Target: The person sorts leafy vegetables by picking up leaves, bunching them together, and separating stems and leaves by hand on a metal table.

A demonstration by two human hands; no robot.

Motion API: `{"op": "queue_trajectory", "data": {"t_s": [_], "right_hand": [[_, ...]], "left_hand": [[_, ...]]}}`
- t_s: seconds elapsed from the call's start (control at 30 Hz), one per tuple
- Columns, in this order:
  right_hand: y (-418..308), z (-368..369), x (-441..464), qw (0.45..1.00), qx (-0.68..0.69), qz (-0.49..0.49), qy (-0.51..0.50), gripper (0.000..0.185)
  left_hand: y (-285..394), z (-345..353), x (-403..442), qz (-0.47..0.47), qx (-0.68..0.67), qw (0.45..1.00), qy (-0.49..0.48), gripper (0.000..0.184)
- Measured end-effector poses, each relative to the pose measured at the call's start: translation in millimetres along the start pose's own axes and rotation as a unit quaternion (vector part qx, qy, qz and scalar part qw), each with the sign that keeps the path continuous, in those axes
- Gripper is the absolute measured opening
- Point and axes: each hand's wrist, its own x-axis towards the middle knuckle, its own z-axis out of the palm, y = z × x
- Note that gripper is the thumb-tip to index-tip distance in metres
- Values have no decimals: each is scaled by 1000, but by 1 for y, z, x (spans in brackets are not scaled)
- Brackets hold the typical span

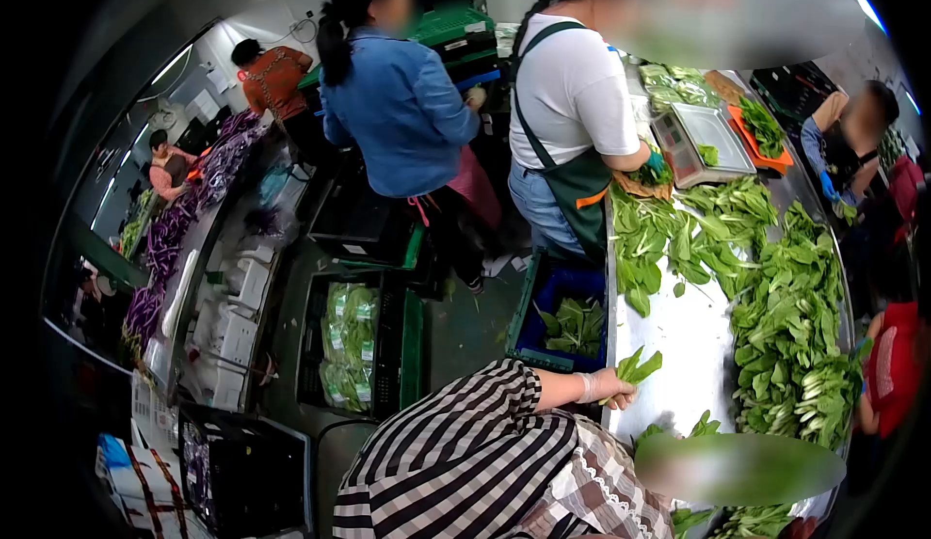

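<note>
My striped sleeve and checked, lace-trimmed apron fill the bottom of the view. My left hand (pixel 612 387), in what looks like a clear thin glove, reaches over the near edge of the metal table (pixel 674 331). Its fingers are closed on a small bunch of leafy greens (pixel 640 366), leaves pointing up and to the right. Beneath and left of the table edge stands a blue crate (pixel 556 324) with loose greens in it. My right hand does not show. A blurred patch hides part of the table at lower right.
A long heap of greens (pixel 790 316) lines the table's far side. Beyond stand a scale (pixel 713 142) and an orange tray (pixel 759 140). A co-worker in a green apron (pixel 572 185) stands alongside. Black crates (pixel 308 345), one with bagged greens (pixel 349 345), occupy the floor.
</note>
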Motion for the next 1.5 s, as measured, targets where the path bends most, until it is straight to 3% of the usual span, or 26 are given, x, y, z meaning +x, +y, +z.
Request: {"op": "queue_trajectory", "data": {"t_s": [0.03,0.1,0.23,0.27,0.3,0.33,0.43,0.53,0.6,0.67,0.77,1.33,1.5], "right_hand": [[22,-20,18,988,-145,-41,-27,43],[-15,-26,14,921,-378,-79,-46,37],[-10,51,45,824,-557,-8,-108,35],[-5,29,61,922,-361,73,-118,33],[5,10,77,968,-141,160,-132,31],[6,12,87,958,74,252,-111,29],[-1,50,92,977,-76,197,0,29],[-11,100,91,971,-150,184,26,28],[-14,121,92,966,-176,188,25,28],[-10,141,94,961,-193,199,15,28],[-7,155,100,955,-210,208,-4,27],[-6,207,98,940,-256,218,-50,25],[-8,210,89,943,-252,213,-49,24]], "left_hand": [[2,-4,0,0,2,1000,2,22],[-3,28,1,2,-29,1000,-4,20],[-3,4,-6,3,-56,998,8,19],[1,5,-4,12,-69,998,6,18],[6,8,-3,22,-85,996,7,18],[3,7,-5,25,-103,994,2,18],[-2,18,-10,34,-125,992,2,17],[6,6,-21,20,-85,996,24,19],[10,2,-34,34,-153,987,36,14],[5,-13,-43,59,-222,973,4,10],[13,-13,-59,46,-159,980,112,13],[18,-10,-59,47,-176,971,155,14],[16,-9,-44,41,-125,971,201,15]]}}
